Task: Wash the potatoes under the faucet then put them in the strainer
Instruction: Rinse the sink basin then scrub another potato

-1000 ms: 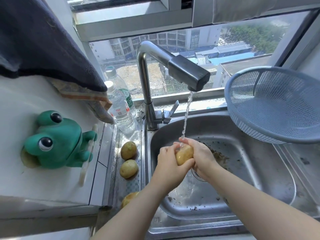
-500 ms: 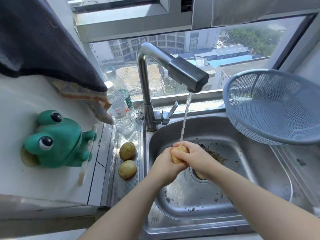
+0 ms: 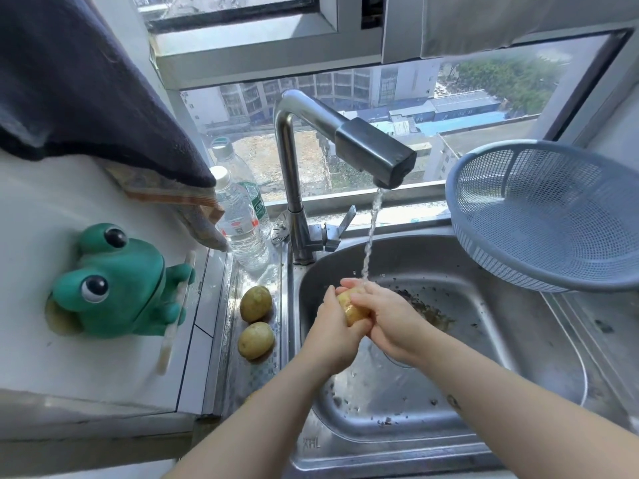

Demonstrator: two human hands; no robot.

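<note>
A yellow potato is held between both hands over the steel sink, right under the water stream from the faucet. My left hand grips it from the left and below. My right hand wraps over its right side. Two more potatoes lie on the ledge left of the sink, one farther and one nearer. The blue strainer rests tilted at the sink's right rear, with nothing in it.
Two plastic water bottles stand left of the faucet base. A green frog figure sits on the white counter at left, under a hanging dark cloth. Dirt flecks lie in the sink bowl. The window is directly behind.
The potato has been turned between my hands under the stream; my right hand now covers its right side rather than its top. The water keeps running.
</note>
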